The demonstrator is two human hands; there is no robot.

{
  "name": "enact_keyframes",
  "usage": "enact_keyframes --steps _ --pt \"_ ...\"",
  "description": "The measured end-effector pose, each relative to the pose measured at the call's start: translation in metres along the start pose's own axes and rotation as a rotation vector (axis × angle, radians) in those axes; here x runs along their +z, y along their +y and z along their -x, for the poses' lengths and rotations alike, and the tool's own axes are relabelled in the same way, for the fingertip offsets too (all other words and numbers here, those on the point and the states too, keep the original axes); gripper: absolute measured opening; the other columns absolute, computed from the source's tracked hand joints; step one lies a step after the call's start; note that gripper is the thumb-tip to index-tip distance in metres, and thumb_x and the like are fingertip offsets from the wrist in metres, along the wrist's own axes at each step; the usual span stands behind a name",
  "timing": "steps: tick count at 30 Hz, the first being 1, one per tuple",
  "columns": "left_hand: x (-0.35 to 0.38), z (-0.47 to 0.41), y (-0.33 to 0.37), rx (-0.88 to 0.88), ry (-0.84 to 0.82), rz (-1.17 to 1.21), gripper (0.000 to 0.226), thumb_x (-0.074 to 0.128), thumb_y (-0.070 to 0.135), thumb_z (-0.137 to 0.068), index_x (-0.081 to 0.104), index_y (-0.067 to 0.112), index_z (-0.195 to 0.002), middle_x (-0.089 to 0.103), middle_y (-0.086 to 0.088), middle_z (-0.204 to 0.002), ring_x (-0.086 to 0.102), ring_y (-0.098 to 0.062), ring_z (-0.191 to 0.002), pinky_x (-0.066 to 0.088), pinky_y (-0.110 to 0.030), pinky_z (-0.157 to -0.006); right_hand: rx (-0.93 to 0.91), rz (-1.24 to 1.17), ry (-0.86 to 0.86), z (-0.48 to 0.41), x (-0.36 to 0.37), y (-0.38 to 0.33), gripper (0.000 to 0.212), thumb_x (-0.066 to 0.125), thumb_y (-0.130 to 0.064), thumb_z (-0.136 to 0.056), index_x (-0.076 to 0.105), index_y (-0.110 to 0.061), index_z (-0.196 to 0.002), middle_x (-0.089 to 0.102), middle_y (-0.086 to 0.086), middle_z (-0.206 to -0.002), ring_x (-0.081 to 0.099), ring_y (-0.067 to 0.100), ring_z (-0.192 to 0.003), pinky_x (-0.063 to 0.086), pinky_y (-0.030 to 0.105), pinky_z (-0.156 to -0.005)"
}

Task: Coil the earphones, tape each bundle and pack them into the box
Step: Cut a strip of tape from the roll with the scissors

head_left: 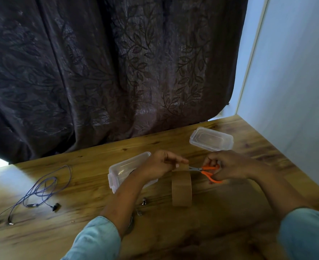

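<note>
— The hands, where are they?

— Both are out over the middle of the desk (230, 212), forearms reaching away from the body and angling in toward each other. The left hand (160, 164) has its fingers curled and pinches a strip of tape (183, 167) between thumb and fingertips. The right hand (228, 166) grips orange-handled scissors (209, 170), fingers through the loops.

— Which way do the scissors point?

— Their long axis runs left to right, tips toward the left hand and meeting the strip, handles on the right. I cannot tell how far the blades are parted.

— And the tape?

— The tape roll (181, 188) stands upright on its edge between the two hands and just nearer the body, broad brown band facing the camera. The strip rises from its top to the left fingers.

— The box?

— The clear box (117, 173) lies open just behind the left wrist, partly hidden by it, long axis running from near left to far right. Its lid (211, 138) lies apart, beyond the right hand.

— The earphones?

— One set of earphones (42, 188) sprawls in loose loops well to the left of the left arm, stretched diagonally, loops at the far end, buds and plug toward the near left edge. Two small earbuds (144, 201) lie beside the left forearm, near the roll.
</note>
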State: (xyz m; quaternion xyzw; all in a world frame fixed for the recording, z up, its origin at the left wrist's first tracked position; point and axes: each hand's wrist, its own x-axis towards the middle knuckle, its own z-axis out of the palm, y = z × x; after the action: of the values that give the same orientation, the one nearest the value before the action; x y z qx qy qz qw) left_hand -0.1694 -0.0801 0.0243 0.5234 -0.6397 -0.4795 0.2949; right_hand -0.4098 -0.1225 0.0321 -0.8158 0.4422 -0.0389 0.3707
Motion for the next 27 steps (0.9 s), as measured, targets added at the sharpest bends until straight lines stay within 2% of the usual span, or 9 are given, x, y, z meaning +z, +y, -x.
enact_keyframes --steps 4,7,10,17,22,27 --pt "0.001 0.001 0.0 0.003 -0.011 -0.011 0.032 0.055 -0.005 -0.088 0.07 0.02 -0.101 0.067 0.007 -0.108 0.057 -0.001 -0.111 0.044 -0.02 -0.099 -0.005 0.032 0.011 -0.004 -0.001 -0.01 0.033 0.084 -0.033 -0.067 0.067 -0.031 -0.095 0.065 -0.01 -0.091 0.058 0.008 -0.088 0.047 0.025 -0.074" --pt "0.001 0.002 0.001 0.005 -0.004 -0.021 0.03 0.054 -0.005 -0.088 0.069 0.012 -0.107 0.066 0.006 -0.11 0.057 0.006 -0.104 0.044 -0.012 -0.093 -0.009 0.063 0.013 -0.007 -0.002 -0.014 0.034 0.084 -0.035 -0.066 0.068 -0.032 -0.096 0.063 -0.011 -0.091 0.056 0.006 -0.086 0.042 0.019 -0.068" --pt "0.001 0.002 0.003 0.016 0.001 -0.035 0.03 0.053 -0.008 -0.087 0.067 0.005 -0.11 0.065 0.006 -0.106 0.057 0.011 -0.097 0.043 -0.006 -0.087 -0.009 0.112 0.019 -0.009 -0.003 -0.014 0.036 0.084 -0.038 -0.064 0.068 -0.034 -0.096 0.062 -0.014 -0.092 0.056 0.004 -0.087 0.041 0.018 -0.067" --pt "0.003 0.003 0.003 0.001 0.002 -0.016 0.031 0.051 -0.01 -0.087 0.069 0.007 -0.105 0.067 0.008 -0.104 0.057 0.003 -0.104 0.045 -0.02 -0.097 -0.001 0.143 0.045 -0.012 -0.003 -0.015 0.036 0.084 -0.037 -0.063 0.069 -0.035 -0.097 0.068 -0.015 -0.089 0.062 0.001 -0.086 0.054 0.035 -0.083" --pt "0.004 0.003 0.003 0.013 0.008 0.018 0.036 0.054 -0.007 -0.087 0.071 0.024 -0.093 0.068 0.011 -0.101 0.058 -0.005 -0.11 0.045 -0.026 -0.1 0.002 0.166 0.061 -0.009 -0.005 -0.018 0.026 0.078 -0.023 -0.073 0.07 -0.033 -0.095 0.071 -0.014 -0.082 0.064 0.0 -0.081 0.054 0.035 -0.083" --pt "0.003 0.003 0.002 0.018 0.014 0.019 0.036 0.053 -0.007 -0.087 0.071 0.022 -0.096 0.068 0.01 -0.103 0.058 -0.001 -0.107 0.045 -0.023 -0.098 0.005 0.225 0.088 -0.009 -0.006 -0.021 0.024 0.077 -0.022 -0.074 0.071 -0.032 -0.095 0.068 -0.011 -0.079 0.062 0.005 -0.079 0.054 0.038 -0.08"
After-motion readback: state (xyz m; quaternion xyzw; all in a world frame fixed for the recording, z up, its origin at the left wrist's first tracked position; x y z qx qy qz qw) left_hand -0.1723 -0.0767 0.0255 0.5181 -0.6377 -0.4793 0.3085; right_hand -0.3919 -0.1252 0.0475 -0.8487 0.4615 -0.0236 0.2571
